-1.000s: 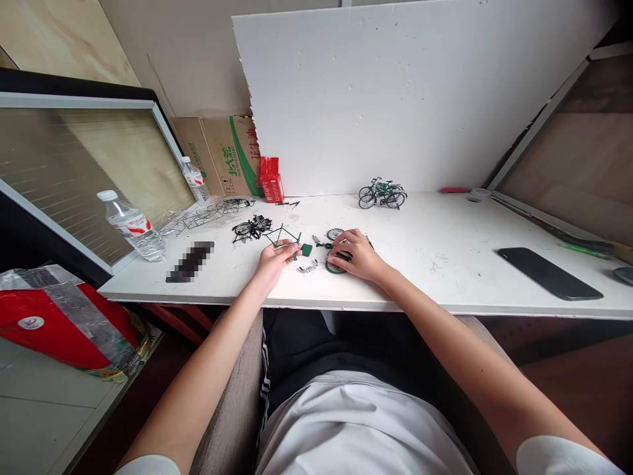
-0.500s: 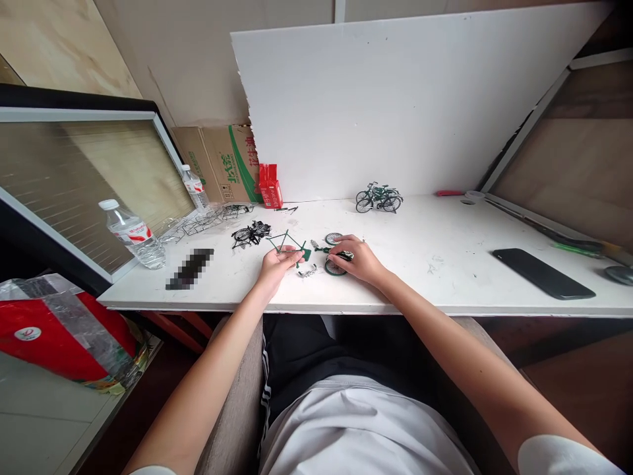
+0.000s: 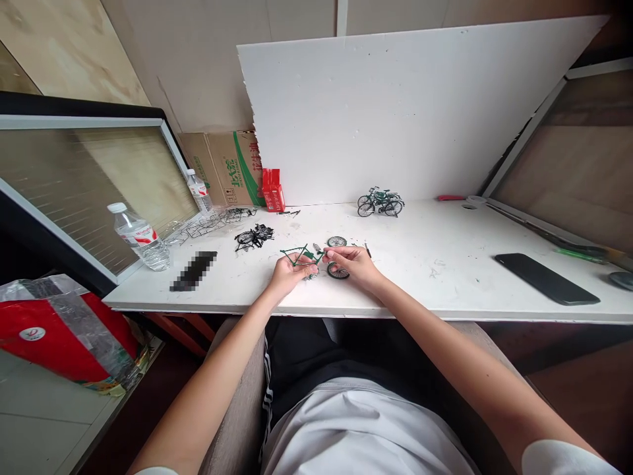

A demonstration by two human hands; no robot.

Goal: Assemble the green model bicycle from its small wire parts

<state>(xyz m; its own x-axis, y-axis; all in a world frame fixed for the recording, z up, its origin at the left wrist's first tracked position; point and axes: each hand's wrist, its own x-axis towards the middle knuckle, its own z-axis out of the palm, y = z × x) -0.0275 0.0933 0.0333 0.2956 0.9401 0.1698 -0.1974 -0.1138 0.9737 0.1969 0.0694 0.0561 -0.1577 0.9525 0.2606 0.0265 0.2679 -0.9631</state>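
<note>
Green bike frame [image 3: 298, 254], mid-pic, lower edge hidden by fingers: L hand [image 3: 288, 274] pinches it. R hand [image 3: 355, 265] curled at its right end; grip can't tell.

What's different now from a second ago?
The left hand picked the green frame off the table and brought it rightward. The right hand left the wheel and now pinches a small green piece against the frame. Model bicycle, phone and bottle stayed put.
</note>
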